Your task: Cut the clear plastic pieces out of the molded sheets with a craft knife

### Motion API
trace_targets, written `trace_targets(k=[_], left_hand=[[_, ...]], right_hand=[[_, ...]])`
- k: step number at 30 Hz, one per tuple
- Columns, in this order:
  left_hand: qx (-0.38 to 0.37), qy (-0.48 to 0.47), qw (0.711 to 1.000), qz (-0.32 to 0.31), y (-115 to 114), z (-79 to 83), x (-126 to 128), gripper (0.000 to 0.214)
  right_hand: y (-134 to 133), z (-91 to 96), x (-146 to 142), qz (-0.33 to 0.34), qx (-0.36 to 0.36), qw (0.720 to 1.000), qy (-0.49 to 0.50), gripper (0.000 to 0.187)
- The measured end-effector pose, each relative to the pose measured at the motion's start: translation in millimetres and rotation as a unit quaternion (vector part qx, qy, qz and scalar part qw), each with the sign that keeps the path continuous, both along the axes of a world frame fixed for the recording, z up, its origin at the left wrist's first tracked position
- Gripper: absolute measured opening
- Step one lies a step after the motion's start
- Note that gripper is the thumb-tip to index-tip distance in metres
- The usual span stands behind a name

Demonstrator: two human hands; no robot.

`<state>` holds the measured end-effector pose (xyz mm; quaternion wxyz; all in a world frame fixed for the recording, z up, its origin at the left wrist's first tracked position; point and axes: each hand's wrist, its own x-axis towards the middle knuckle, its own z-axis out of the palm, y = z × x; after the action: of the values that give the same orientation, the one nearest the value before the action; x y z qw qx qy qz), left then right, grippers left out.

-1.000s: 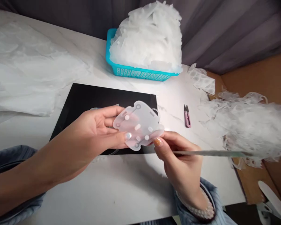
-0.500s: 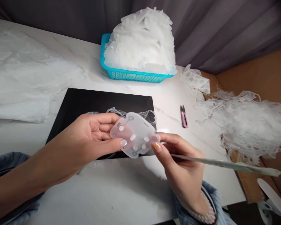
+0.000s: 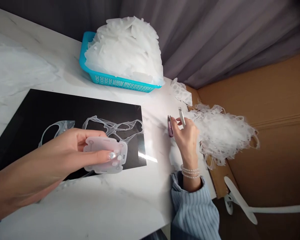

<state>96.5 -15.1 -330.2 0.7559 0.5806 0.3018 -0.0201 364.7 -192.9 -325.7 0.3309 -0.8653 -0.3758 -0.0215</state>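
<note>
My left hand (image 3: 72, 150) pinches a translucent, frosted plastic piece (image 3: 105, 155) with small holes and rounded edges, its thumb lying across the face. Below it, on a black mat (image 3: 62, 103), lie strips of clear trimmed film (image 3: 115, 126). Out to the right, my right hand (image 3: 187, 135) is closed round a slim, pale, stick-like tool (image 3: 182, 116) whose end sticks up between the fingers. Its thumb and fingertips are at the pink-handled thread snips (image 3: 170, 128) on the white table; whether they grip the snips is hard to tell.
A blue basket (image 3: 120, 83) heaped with frosted plastic pieces stands at the back. A tangled pile of clear scraps (image 3: 222, 133) lies right, by a cardboard box (image 3: 260, 100). More translucent sheets (image 3: 17, 66) cover the table's left side. A grey curtain (image 3: 215, 36) hangs behind.
My right hand has let go of the plastic piece and moved right to the thread snips, keeping the slim tool. My left hand keeps the piece, now tilted. The view has turned right.
</note>
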Motion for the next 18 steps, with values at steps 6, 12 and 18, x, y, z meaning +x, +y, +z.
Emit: trace_targets(k=[6, 12, 18], left_hand=[[-0.057, 0.03, 0.998, 0.014, -1.8, 24.6, 5.0, 0.033], [-0.054, 0.022, 0.998, 0.013, -4.9, 26.7, 3.2, 0.031], [-0.067, 0.032, 0.997, 0.033, -10.0, 43.8, 4.5, 0.014]], right_hand=[[0.0, -29.2, 19.3, -0.096, -0.262, 0.954, -0.113, 0.03], [-0.3, -33.0, 23.6, -0.106, -0.327, 0.928, -0.145, 0.023], [0.0, -6.9, 14.0, -0.103, 0.028, 0.988, 0.115, 0.011]])
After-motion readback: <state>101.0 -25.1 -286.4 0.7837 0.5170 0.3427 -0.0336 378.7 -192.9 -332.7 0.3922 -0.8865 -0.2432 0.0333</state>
